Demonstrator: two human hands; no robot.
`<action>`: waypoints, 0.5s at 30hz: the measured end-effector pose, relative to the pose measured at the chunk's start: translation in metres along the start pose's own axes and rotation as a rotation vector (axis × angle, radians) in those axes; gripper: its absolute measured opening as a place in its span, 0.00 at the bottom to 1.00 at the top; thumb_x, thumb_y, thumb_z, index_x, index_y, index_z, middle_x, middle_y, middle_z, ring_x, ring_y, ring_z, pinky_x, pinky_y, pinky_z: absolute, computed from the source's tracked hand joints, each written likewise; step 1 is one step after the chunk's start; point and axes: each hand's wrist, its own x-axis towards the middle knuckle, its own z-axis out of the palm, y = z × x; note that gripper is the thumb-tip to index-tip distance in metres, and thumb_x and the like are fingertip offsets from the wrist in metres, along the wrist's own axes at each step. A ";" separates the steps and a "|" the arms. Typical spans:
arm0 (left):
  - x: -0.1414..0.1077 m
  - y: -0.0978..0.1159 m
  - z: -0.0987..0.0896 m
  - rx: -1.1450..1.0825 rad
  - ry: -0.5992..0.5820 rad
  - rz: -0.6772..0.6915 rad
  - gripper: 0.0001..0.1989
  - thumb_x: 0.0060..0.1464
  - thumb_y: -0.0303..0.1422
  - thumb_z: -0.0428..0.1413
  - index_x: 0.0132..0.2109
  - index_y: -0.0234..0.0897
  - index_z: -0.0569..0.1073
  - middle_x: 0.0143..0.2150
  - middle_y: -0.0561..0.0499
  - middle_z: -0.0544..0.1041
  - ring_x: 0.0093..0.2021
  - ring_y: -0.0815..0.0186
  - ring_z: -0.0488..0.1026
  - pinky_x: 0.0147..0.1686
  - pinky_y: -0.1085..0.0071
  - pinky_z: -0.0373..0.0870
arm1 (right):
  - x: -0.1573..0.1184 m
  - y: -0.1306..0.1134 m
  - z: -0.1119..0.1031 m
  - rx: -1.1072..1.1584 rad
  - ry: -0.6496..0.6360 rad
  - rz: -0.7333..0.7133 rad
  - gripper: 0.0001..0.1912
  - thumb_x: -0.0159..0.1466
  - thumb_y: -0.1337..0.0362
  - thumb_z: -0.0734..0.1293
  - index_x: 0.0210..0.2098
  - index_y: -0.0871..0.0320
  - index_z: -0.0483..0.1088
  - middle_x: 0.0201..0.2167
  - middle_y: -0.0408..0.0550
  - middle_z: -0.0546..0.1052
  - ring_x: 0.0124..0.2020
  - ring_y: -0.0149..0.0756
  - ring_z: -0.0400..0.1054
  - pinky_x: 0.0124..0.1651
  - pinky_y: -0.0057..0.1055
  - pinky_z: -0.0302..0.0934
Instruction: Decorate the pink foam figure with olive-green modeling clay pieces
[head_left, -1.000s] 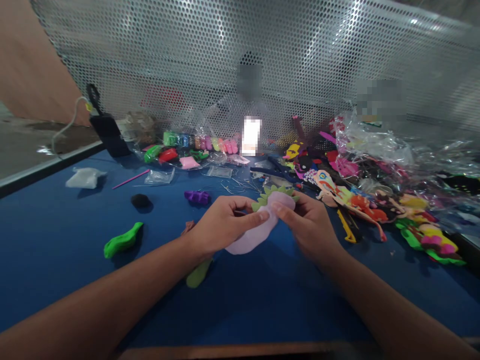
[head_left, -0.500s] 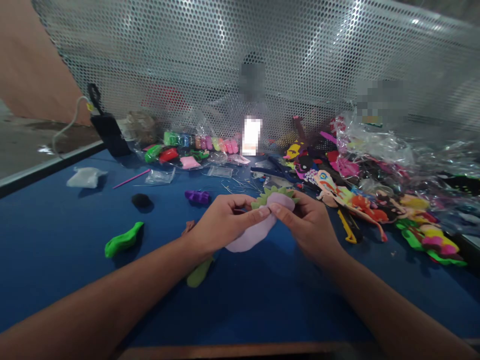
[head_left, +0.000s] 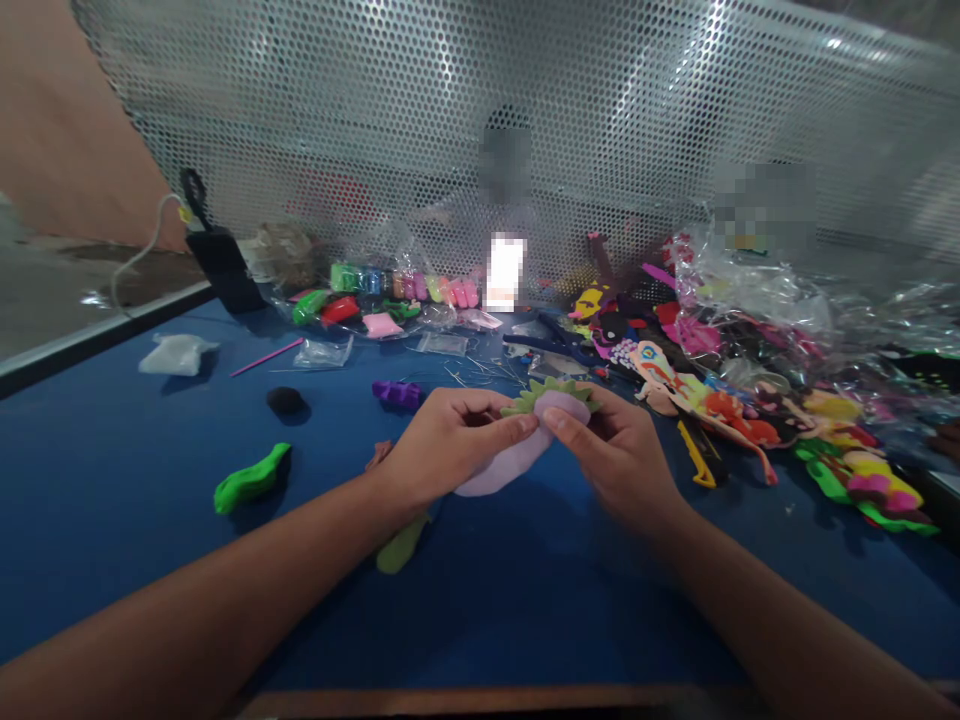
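A pale lilac foam shape (head_left: 504,462) with a jagged green foam edge (head_left: 551,390) at its top is held just above the blue table (head_left: 135,440). My left hand (head_left: 442,446) pinches it from the left, thumb on top. My right hand (head_left: 619,452) grips it from the right, thumb meeting the left one near the middle. A yellow-green clay piece (head_left: 400,545) lies under my left wrist.
A bright green clay lump (head_left: 253,479), a black clay ball (head_left: 286,401) and a purple piece (head_left: 397,392) lie to the left. Clay packets (head_left: 397,288) line the back. Colourful foam figures (head_left: 720,400) and crumpled plastic (head_left: 757,290) crowd the right. A perforated metal screen (head_left: 480,130) stands behind, with people beyond it.
The thumbs have shifted slightly on the lilac shape, and it has tilted a little flatter. Both hands stay in the same place.
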 end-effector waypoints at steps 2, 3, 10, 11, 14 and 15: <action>0.000 0.000 0.000 0.000 -0.017 -0.005 0.13 0.53 0.43 0.64 0.37 0.36 0.80 0.23 0.57 0.67 0.21 0.76 0.57 0.17 0.79 0.50 | 0.000 0.000 0.000 0.020 -0.002 0.002 0.05 0.63 0.62 0.73 0.40 0.51 0.78 0.34 0.43 0.78 0.35 0.34 0.69 0.39 0.31 0.65; 0.000 -0.001 0.000 0.000 -0.029 -0.005 0.13 0.53 0.43 0.64 0.37 0.36 0.80 0.22 0.58 0.65 0.20 0.77 0.56 0.17 0.79 0.50 | -0.001 0.000 0.000 0.027 -0.006 0.001 0.06 0.63 0.62 0.73 0.40 0.51 0.79 0.34 0.43 0.78 0.35 0.34 0.69 0.40 0.31 0.65; 0.000 -0.002 -0.002 0.035 -0.057 0.036 0.16 0.56 0.44 0.62 0.28 0.36 0.73 0.19 0.59 0.62 0.19 0.76 0.55 0.17 0.77 0.48 | 0.000 -0.005 0.003 0.006 -0.005 -0.021 0.09 0.61 0.62 0.74 0.42 0.51 0.78 0.36 0.43 0.78 0.37 0.36 0.70 0.41 0.33 0.67; 0.000 -0.001 -0.002 0.053 -0.041 0.055 0.16 0.57 0.43 0.61 0.28 0.36 0.74 0.19 0.59 0.63 0.19 0.76 0.55 0.17 0.76 0.49 | 0.000 -0.005 0.004 0.021 0.016 -0.017 0.12 0.61 0.62 0.74 0.44 0.50 0.77 0.38 0.44 0.78 0.38 0.36 0.71 0.42 0.34 0.68; 0.000 0.003 -0.003 0.206 0.102 0.196 0.14 0.58 0.41 0.61 0.29 0.36 0.75 0.23 0.57 0.68 0.23 0.73 0.61 0.22 0.75 0.58 | 0.001 -0.002 0.006 0.056 0.123 -0.018 0.21 0.59 0.62 0.75 0.51 0.49 0.72 0.43 0.45 0.76 0.40 0.36 0.71 0.44 0.35 0.69; 0.000 0.004 -0.003 0.297 0.176 0.266 0.13 0.58 0.40 0.61 0.29 0.36 0.76 0.25 0.55 0.70 0.25 0.72 0.64 0.25 0.75 0.61 | 0.001 0.000 0.007 0.059 0.156 -0.015 0.22 0.59 0.62 0.76 0.51 0.48 0.71 0.43 0.45 0.76 0.40 0.36 0.71 0.44 0.34 0.69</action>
